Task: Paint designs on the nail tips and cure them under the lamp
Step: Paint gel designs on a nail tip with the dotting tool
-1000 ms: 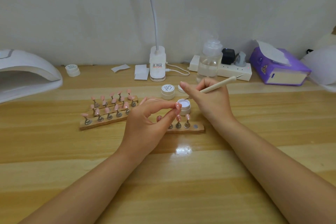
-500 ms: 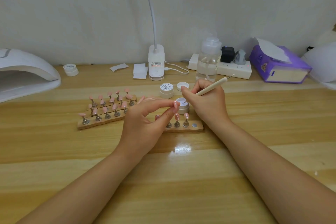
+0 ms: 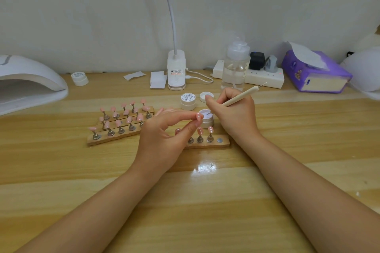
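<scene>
Head view: a small pink nail tip dotted with white [image 3: 199, 116] sits pinched between the thumb and forefinger of the left hand [image 3: 164, 141], just beside an open white pot of gel [image 3: 206, 118] on the pale wooden worktop [image 3: 185, 201]. The right hand [image 3: 236, 115], fingers clamped on a slim cream dotting pen [image 3: 240, 96], has lowered the pen's tip from above the pot into the gel within a second, apparently reloading for another dot. Near the pot, the wooden strip of dotted tips [image 3: 207, 142] waits; the white curing lamp [image 3: 26, 82] stands well apart at left.
</scene>
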`<state>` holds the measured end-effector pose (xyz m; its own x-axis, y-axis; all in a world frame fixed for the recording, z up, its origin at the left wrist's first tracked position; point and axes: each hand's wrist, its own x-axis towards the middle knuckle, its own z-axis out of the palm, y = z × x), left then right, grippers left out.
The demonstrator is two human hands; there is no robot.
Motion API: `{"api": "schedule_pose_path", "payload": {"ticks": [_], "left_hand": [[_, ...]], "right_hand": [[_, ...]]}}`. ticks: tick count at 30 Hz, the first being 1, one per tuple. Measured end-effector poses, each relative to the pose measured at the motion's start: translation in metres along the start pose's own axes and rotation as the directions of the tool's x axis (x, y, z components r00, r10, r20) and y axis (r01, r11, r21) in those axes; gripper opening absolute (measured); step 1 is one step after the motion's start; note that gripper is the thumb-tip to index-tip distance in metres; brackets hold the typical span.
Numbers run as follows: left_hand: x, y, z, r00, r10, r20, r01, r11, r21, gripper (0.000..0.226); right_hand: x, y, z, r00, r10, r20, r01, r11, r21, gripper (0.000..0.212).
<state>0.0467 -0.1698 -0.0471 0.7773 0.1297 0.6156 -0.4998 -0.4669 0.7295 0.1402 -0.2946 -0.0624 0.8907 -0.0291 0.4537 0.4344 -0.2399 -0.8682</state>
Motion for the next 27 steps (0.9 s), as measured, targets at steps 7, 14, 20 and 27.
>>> {"api": "schedule_pose_path", "payload": {"ticks": [7, 14, 20, 27], "left_hand": [[0.000, -0.001, 0.000, 1.000, -0.012, 0.016, 0.013, 1.000, -0.027, 0.014], [0.000, -0.003, 0.000, 0.999, 0.002, 0.036, 0.000, 0.999, -0.040, 0.008], [0.001, -0.004, 0.000, 0.999, 0.017, 0.050, -0.016, 1.000, -0.019, 0.010], [0.001, -0.008, 0.000, 0.998, 0.010, 0.059, -0.008, 1.000, -0.023, 0.009]], "right_hand": [[-0.001, -0.006, -0.003, 0.999, 0.013, -0.043, -0.008, 0.993, 0.115, 0.043], [-0.005, -0.012, -0.005, 0.998, 0.034, -0.053, -0.023, 0.983, 0.184, 0.037], [-0.012, -0.035, -0.010, 0.997, -0.044, -0.055, 0.058, 0.956, 0.286, 0.029], [-0.030, -0.054, -0.024, 0.996, 0.019, 0.089, -0.054, 0.910, 0.412, 0.025]]}}
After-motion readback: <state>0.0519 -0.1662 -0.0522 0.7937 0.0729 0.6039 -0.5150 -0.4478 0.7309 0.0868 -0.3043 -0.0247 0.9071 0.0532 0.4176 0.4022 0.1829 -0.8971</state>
